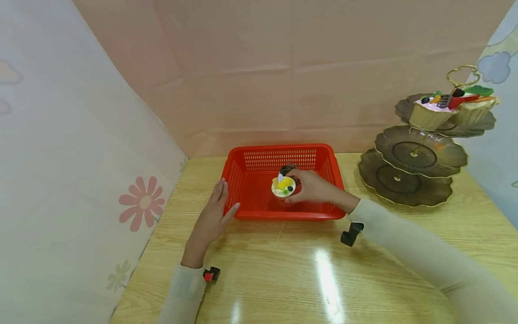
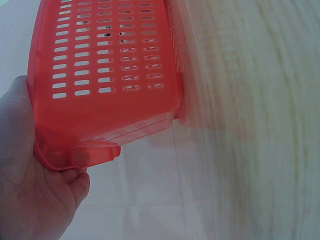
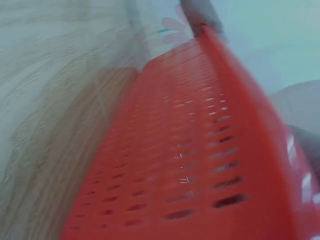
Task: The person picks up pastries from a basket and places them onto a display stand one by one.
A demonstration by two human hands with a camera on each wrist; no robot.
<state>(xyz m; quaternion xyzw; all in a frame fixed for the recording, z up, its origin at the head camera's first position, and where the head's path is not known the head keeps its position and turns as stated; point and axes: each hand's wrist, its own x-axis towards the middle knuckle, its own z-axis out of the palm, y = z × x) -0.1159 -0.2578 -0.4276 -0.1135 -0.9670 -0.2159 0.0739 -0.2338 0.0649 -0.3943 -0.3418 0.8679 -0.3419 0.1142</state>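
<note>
In the head view my left hand (image 1: pixel 210 220) rests at the front left corner of a red plastic basket (image 1: pixel 259 215), fingers straight along the rim and thumb spread over the corner. The left wrist view shows that palm against the rim of the basket (image 2: pixel 95 112). My right hand (image 1: pixel 311 185) reaches inside the basket and grips a small dessert cup (image 1: pixel 283 186) topped with white cream, yellow fruit and a dark berry. Just behind it is a dark item (image 1: pixel 285 170), partly covered by the fingers. The right wrist view shows mainly the slotted basket wall (image 3: pixel 200 125), blurred.
A three-tier dark stand (image 1: pixel 421 189) with scalloped gold edges stands at the right. Its top tier carries a cupcake with pink cream (image 1: pixel 430 114) and another fruit-topped cupcake (image 1: pixel 475 111). The wooden table (image 1: pixel 275 270) meets a wall behind and a flowered wall at the left.
</note>
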